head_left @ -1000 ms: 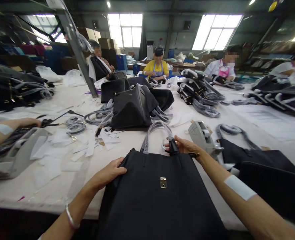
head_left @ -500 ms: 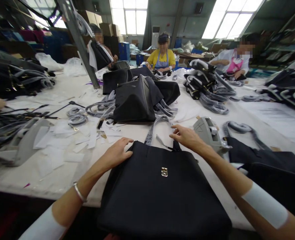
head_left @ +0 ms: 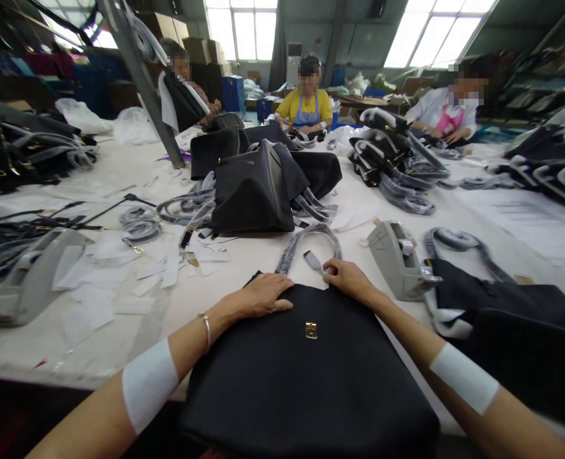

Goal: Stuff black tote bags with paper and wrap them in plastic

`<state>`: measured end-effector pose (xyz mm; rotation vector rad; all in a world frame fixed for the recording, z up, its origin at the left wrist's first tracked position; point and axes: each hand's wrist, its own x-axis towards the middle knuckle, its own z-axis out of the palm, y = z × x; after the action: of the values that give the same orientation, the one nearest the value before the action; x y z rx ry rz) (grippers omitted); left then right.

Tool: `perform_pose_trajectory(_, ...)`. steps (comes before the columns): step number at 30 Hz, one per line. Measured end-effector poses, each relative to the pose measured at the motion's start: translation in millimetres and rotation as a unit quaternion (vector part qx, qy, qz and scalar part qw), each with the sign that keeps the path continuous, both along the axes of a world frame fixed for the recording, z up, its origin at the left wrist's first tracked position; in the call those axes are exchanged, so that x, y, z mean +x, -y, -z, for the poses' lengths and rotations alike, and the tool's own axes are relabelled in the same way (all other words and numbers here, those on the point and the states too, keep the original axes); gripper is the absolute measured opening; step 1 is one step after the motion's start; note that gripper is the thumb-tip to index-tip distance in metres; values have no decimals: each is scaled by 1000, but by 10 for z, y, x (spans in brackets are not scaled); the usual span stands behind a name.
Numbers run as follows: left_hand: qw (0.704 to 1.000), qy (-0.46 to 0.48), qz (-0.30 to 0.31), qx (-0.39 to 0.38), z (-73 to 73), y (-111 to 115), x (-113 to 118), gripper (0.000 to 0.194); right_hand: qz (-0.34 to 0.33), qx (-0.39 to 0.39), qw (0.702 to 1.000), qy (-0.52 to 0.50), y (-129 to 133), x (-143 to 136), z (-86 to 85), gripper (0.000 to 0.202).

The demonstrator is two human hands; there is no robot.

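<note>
A black handbag [head_left: 311,382] with a gold clasp [head_left: 311,330] lies at the table's near edge, its top away from me. Flat on its upper left part rests my left hand [head_left: 266,294], fingers extended. My right hand [head_left: 344,278] is at the top edge, right of centre, with thumb and fingertips pinched at the lower end of the wrapped handle [head_left: 289,248]. Beside those fingertips a short grey strap tab [head_left: 312,259] sticks up inside the handle loop. Exactly what the fingertips grip is too small to tell.
Black bags [head_left: 251,191] are piled ahead. Grey tape dispensers stand at right [head_left: 397,258] and left [head_left: 34,280]. Paper scraps [head_left: 91,268] and coiled straps lie left; another bag [head_left: 516,293] lies right. A metal post [head_left: 143,83] rises at left. Several people sit across the table.
My left hand has moved right, from the bag's corner onto its upper face. My right hand has come down to the top edge, its fingers closing at the handle's base.
</note>
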<state>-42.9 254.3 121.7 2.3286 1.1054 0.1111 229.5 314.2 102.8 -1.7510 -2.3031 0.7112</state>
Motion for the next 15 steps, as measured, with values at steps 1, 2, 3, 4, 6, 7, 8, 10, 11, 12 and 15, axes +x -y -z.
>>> perform_pose_trajectory(1, 1000, -7, -2, 9, -26, -7, 21, 50, 5, 2, 1000, -8, 5, 8, -18, 25)
perform_pose_trajectory(2, 1000, -17, -6, 19, -53, -15, 51, 51, 11, 7, 1000, -17, 15, 8, -44, 25)
perform_pose_trajectory(3, 999, -29, -12, 31, -77, -28, 91, 53, 17, 16, 999, -27, 29, -4, -78, 26)
perform_pose_trajectory(4, 998, -44, -17, 42, -95, -48, 139, 55, 21, 26, 999, -42, 44, -30, -119, 27)
perform_pose_trajectory(6, 995, -73, -15, 59, -107, -109, 249, 58, 19, 37, 996, -83, 69, -126, -205, 26)
perform_pose_trajectory(7, 994, -82, -11, 66, -102, -147, 303, 58, 10, 32, 994, -108, 75, -195, -243, 24)
perform_pose_trajectory(8, 994, -85, -5, 69, -94, -186, 353, 57, -4, 15, 991, -132, 75, -274, -271, 22)
perform_pose_trajectory(10, 996, -71, 5, 62, -76, -250, 424, 53, -35, -48, 983, -176, 50, -433, -291, 17)
perform_pose_trajectory(11, 997, -59, 5, 53, -75, -268, 445, 51, -47, -87, 976, -194, 25, -501, -283, 16)
perform_pose_trajectory(12, 998, -49, 2, 45, -81, -271, 456, 49, -55, -125, 969, -207, -10, -554, -269, 17)
perform_pose_trajectory(15, 997, -28, -28, 64, -155, -200, 469, 44, -73, -224, 948, -215, -144, -615, -232, 12)
